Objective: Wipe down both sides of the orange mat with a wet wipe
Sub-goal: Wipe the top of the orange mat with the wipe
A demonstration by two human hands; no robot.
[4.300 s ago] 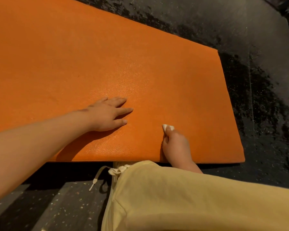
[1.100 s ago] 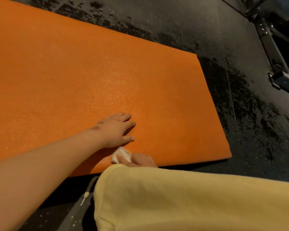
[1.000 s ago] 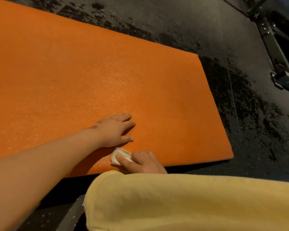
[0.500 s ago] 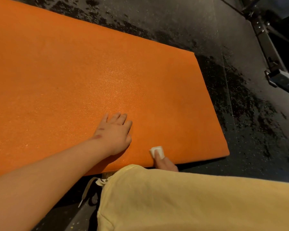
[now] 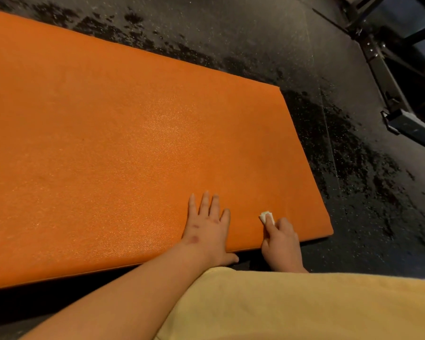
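The large orange mat (image 5: 123, 148) lies flat on the dark floor and fills most of the view. My left hand (image 5: 207, 229) rests flat on it near the front edge, fingers straight and pointing away, thumb over the edge. Just to its right, my right hand (image 5: 281, 241) holds a small folded white wet wipe (image 5: 265, 216) under its curled fingers and presses it onto the mat near the front right corner. Only a corner of the wipe shows past the fingertips.
Dark speckled floor (image 5: 353, 180) with damp-looking patches surrounds the mat on the far and right sides. A black metal frame (image 5: 388, 84) stands at the upper right. My yellow-clad leg (image 5: 292, 305) fills the bottom right.
My right hand slid the wipe rightward along the front edge, from beside my left hand toward the right corner. My left hand turned so its fingers point away.
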